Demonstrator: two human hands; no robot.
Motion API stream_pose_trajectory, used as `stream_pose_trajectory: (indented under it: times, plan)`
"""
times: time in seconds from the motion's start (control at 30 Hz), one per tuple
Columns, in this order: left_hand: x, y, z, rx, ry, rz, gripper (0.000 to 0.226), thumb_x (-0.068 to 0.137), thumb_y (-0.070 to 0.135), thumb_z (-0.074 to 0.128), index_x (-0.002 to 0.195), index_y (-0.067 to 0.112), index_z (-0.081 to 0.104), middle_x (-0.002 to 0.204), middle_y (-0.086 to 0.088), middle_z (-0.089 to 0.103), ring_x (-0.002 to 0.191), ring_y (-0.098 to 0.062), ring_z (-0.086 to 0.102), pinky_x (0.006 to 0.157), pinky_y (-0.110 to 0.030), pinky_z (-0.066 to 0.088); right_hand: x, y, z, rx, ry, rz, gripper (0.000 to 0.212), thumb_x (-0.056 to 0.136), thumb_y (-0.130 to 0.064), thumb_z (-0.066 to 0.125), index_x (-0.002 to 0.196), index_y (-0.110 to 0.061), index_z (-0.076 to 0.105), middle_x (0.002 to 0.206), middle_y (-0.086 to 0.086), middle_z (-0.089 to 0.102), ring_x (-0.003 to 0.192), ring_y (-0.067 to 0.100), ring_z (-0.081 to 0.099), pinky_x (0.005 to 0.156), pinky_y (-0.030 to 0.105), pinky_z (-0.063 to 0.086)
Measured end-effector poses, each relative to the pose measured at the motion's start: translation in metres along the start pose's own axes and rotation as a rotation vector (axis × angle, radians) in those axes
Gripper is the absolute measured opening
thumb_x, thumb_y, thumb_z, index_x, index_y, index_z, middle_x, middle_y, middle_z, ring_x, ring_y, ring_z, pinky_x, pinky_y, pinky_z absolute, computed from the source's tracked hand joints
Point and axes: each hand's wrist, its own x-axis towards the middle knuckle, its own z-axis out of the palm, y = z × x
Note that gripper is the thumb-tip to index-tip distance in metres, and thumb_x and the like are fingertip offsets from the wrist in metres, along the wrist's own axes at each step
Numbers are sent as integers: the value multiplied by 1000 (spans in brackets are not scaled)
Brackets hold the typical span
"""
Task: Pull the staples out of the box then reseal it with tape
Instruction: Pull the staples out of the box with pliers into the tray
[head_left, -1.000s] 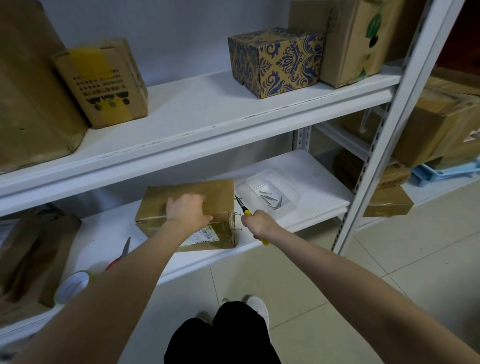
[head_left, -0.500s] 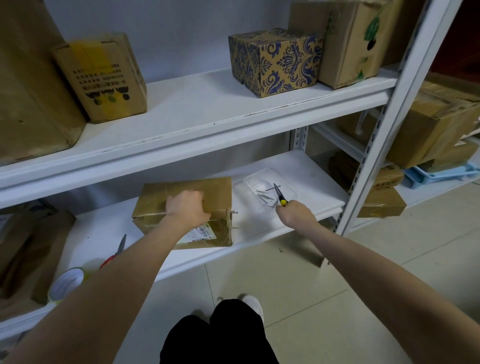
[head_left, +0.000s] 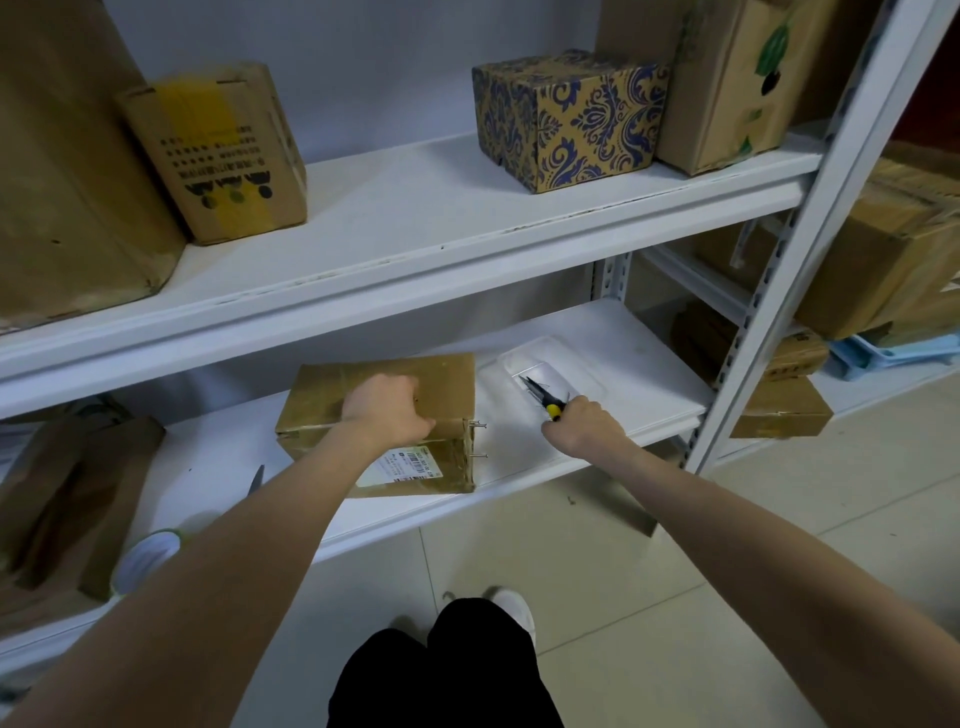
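Cardboard box (head_left: 447, 384) sits near the lower shelf's (head_left: 623, 353) front edge, your left grip (head_left: 387, 408) curled on its top. Your right grip (head_left: 584, 423) clenches the pliers (head_left: 540, 397) above the clear tray (head_left: 587, 374); release any staple there, then brace firmly for the two staples (head_left: 479, 426) jutting rightward.

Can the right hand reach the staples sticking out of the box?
Probably yes: the staples jut from the right side of the box, facing the pliers in the right hand, with only bare shelf between.
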Motion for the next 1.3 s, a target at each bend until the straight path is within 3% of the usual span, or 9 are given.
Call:
stream_pose_trajectory:
  times: [0.17, 0.3, 0.43, 0.5, 0.63, 0.77, 0.87, 1.1, 1.3]
  plan:
    - [-1, -2, 1, -16, 17, -8, 42, 80, 50, 64, 107, 18, 62, 102, -1, 66, 92, -20, 61, 78, -35, 57, -17, -8, 7, -3, -268, -145, 17, 86, -25, 46, 79, -10, 45, 76, 4, 51, 69, 20, 50, 57, 28, 34]
    - [-4, -1, 2, -8, 19, -18, 43, 81, 49, 63, 110, 17, 61, 105, -3, 66, 95, -22, 61, 79, -35, 56, -30, -6, 16, 289, -519, 15, 11, 87, -22, 46, 90, -11, 47, 82, 6, 52, 73, 23, 57, 65, 27, 41]
    - [-3, 1, 2, -10, 20, -23, 43, 82, 47, 62, 111, 16, 61, 106, -4, 66, 96, -23, 61, 81, -36, 56, -42, -2, 26, 539, -640, 77, 13, 87, -20, 46, 95, -9, 48, 86, 10, 57, 81, 26, 61, 81, 33, 49]
    - [-4, 2, 1, -12, 18, -27, 44, 82, 47, 62, 112, 15, 61, 107, -4, 65, 98, -23, 61, 82, -36, 56, -49, -2, 28, 636, -689, 84, 13, 88, -19, 45, 94, -8, 49, 86, 10, 56, 84, 27, 60, 82, 34, 48]
    - [-5, 3, 1, -3, 11, -34, 42, 83, 46, 62, 111, 15, 60, 103, -4, 65, 94, -23, 61, 81, -36, 56, -54, -7, 30, 718, -691, 67, 13, 88, -20, 43, 92, -10, 49, 88, 10, 55, 86, 27, 60, 77, 32, 47]
    - [-5, 5, 0, 0, 5, -46, 41, 84, 45, 63, 111, 15, 60, 105, -5, 65, 96, -23, 60, 82, -36, 56, -57, -15, 32, 650, -667, 80, 10, 87, -20, 45, 85, -11, 48, 83, 9, 54, 84, 28, 58, 90, 37, 47]
    - [-5, 5, -1, 0, -2, -48, 41, 83, 45, 63, 111, 15, 61, 106, -5, 65, 97, -24, 60, 82, -36, 55, -60, -23, 37, 651, -668, 84, 11, 88, -20, 45, 83, -11, 47, 80, 9, 53, 81, 27, 58, 91, 37, 47]
    - [-6, 4, 1, 1, 5, -41, 41, 84, 45, 63, 111, 14, 60, 105, -4, 65, 95, -23, 60, 80, -35, 56, -63, -38, 44, 754, -580, 68, 11, 90, -15, 41, 82, -9, 45, 73, 8, 49, 62, 22, 54, 66, 30, 46]
    - [-5, 3, 1, -24, 5, -42, 43, 83, 46, 64, 112, 15, 61, 107, -5, 65, 97, -23, 61, 82, -37, 56, -63, -34, 37, 831, -605, 81, 14, 88, -11, 41, 76, -5, 47, 70, 11, 45, 59, 25, 47, 60, 30, 45]
